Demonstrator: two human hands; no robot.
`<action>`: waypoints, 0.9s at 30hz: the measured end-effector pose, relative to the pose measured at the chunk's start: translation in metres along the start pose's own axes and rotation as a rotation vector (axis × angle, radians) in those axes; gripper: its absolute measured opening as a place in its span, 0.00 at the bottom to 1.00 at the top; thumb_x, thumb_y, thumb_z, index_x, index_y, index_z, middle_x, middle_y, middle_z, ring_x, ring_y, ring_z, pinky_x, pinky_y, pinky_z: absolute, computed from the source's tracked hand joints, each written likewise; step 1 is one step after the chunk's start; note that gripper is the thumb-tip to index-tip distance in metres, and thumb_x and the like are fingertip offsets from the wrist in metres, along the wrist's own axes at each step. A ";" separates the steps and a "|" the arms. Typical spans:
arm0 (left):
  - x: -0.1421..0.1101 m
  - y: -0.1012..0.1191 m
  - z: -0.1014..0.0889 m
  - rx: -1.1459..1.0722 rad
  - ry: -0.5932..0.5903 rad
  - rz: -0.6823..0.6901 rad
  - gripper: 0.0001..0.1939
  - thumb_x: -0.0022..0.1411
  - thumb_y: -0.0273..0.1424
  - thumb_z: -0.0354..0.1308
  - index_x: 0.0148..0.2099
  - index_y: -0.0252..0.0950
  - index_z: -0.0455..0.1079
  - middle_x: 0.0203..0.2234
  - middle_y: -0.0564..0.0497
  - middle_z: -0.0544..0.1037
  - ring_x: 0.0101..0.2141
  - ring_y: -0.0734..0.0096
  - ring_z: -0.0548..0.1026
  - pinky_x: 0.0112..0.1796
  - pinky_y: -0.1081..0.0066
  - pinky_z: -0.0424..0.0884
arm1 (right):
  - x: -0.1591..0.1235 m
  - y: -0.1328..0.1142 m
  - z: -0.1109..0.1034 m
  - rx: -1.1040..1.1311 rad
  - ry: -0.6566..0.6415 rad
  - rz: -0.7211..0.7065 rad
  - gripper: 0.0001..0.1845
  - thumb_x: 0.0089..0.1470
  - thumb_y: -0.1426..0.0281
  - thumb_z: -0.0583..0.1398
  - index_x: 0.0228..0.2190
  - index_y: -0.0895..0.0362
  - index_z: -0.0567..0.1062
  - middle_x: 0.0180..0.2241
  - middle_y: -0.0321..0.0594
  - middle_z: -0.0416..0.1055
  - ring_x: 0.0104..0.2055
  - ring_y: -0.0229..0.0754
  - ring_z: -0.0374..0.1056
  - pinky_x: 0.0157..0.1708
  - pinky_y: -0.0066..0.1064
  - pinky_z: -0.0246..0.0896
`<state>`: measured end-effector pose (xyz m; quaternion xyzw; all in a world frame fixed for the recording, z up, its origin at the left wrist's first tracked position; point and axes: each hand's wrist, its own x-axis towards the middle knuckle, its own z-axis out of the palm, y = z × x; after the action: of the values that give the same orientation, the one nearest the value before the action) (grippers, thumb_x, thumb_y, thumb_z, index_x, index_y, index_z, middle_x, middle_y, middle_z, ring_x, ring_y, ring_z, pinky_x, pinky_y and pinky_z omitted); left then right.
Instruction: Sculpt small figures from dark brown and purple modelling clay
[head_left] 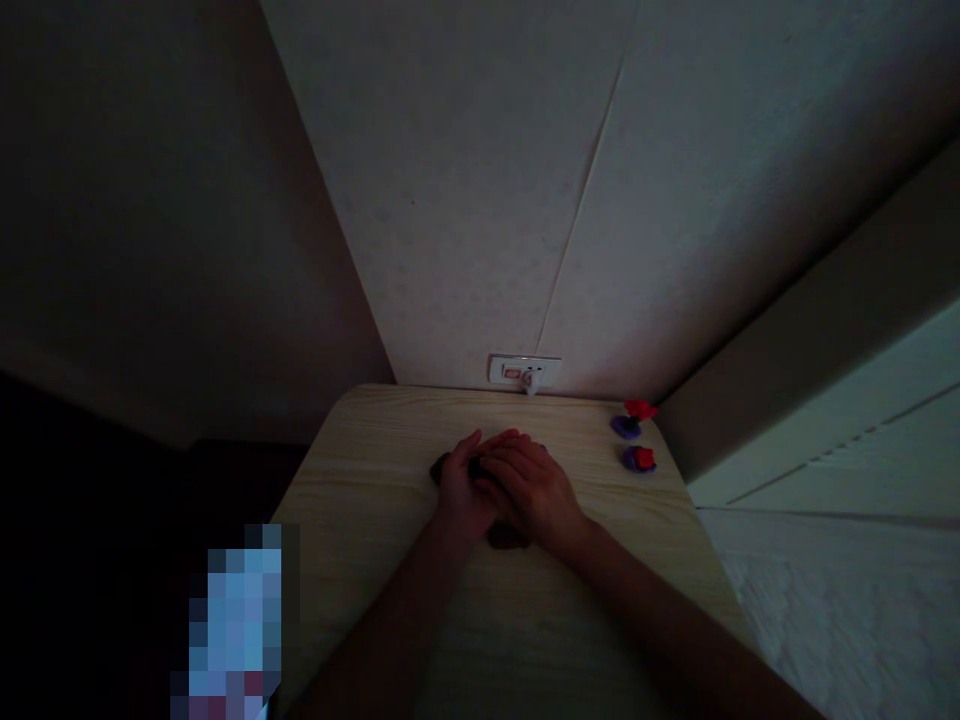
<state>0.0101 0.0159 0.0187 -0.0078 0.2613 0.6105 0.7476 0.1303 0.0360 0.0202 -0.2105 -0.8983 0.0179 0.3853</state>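
Observation:
Both my hands rest together at the middle of a light wooden table (375, 500). My right hand (536, 485) lies flat, fingers stretched to the left, partly over my left hand (465, 490). Beneath them is a dark lump (508, 538), perhaps modelling clay; bits of it show at the left fingertips and below the palms. My left hand's fingers are stretched out and pressed onto this dark mass. The room is dim, so what the lump is stays unclear.
Two small purple-and-red clay figures (631, 418) (640, 459) stand near the table's far right corner. A white wall socket (525, 371) with a plug sits just above the table's back edge. A white bed surface (840, 590) lies to the right.

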 end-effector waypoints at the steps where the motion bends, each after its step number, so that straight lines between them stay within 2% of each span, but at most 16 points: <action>1: -0.001 0.000 0.000 0.004 -0.011 -0.002 0.19 0.66 0.34 0.50 0.40 0.25 0.79 0.36 0.35 0.83 0.46 0.56 0.81 0.48 0.65 0.77 | -0.001 -0.001 -0.001 0.008 0.012 -0.009 0.10 0.63 0.69 0.61 0.45 0.59 0.78 0.41 0.48 0.81 0.44 0.50 0.76 0.48 0.45 0.74; 6: -0.002 -0.002 -0.003 0.005 -0.021 -0.009 0.18 0.65 0.35 0.52 0.39 0.27 0.79 0.34 0.37 0.83 0.45 0.54 0.81 0.52 0.59 0.75 | -0.007 -0.004 -0.009 0.110 0.086 -0.012 0.20 0.62 0.74 0.58 0.55 0.58 0.73 0.48 0.52 0.79 0.49 0.49 0.77 0.49 0.42 0.76; 8: -0.002 -0.002 -0.004 -0.020 -0.003 -0.014 0.18 0.65 0.35 0.53 0.39 0.26 0.79 0.34 0.37 0.83 0.42 0.56 0.82 0.50 0.61 0.76 | -0.009 -0.004 -0.013 0.158 0.124 0.022 0.22 0.61 0.76 0.57 0.56 0.57 0.71 0.49 0.52 0.78 0.51 0.49 0.76 0.50 0.42 0.76; 12: -0.002 -0.002 -0.004 -0.085 0.002 -0.025 0.19 0.67 0.34 0.52 0.41 0.24 0.78 0.36 0.37 0.83 0.38 0.63 0.81 0.42 0.68 0.78 | -0.012 -0.003 -0.016 0.227 0.166 0.109 0.21 0.59 0.79 0.55 0.53 0.55 0.71 0.47 0.50 0.78 0.52 0.49 0.74 0.52 0.45 0.74; 17: -0.002 -0.002 -0.003 -0.106 0.005 -0.015 0.19 0.69 0.35 0.50 0.42 0.26 0.78 0.35 0.38 0.82 0.36 0.63 0.81 0.40 0.67 0.78 | -0.011 -0.003 -0.018 0.221 0.179 0.144 0.21 0.57 0.80 0.55 0.51 0.54 0.72 0.45 0.50 0.77 0.50 0.49 0.74 0.48 0.45 0.75; 21: -0.001 -0.004 -0.005 -0.084 -0.006 -0.031 0.19 0.68 0.36 0.51 0.44 0.27 0.79 0.33 0.40 0.82 0.33 0.65 0.80 0.39 0.67 0.78 | -0.009 -0.001 -0.015 0.171 0.153 0.103 0.20 0.57 0.76 0.61 0.51 0.53 0.73 0.44 0.48 0.78 0.48 0.52 0.74 0.49 0.50 0.72; 27: 0.005 -0.008 -0.009 -0.106 -0.050 -0.046 0.20 0.68 0.37 0.51 0.44 0.26 0.79 0.38 0.37 0.82 0.41 0.61 0.81 0.45 0.68 0.76 | -0.013 0.004 -0.006 0.035 0.087 0.065 0.17 0.58 0.69 0.66 0.49 0.54 0.76 0.41 0.47 0.80 0.47 0.53 0.73 0.47 0.49 0.71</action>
<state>0.0141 0.0154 0.0066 -0.0383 0.2097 0.6064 0.7661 0.1436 0.0334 0.0144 -0.2332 -0.8730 0.0369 0.4267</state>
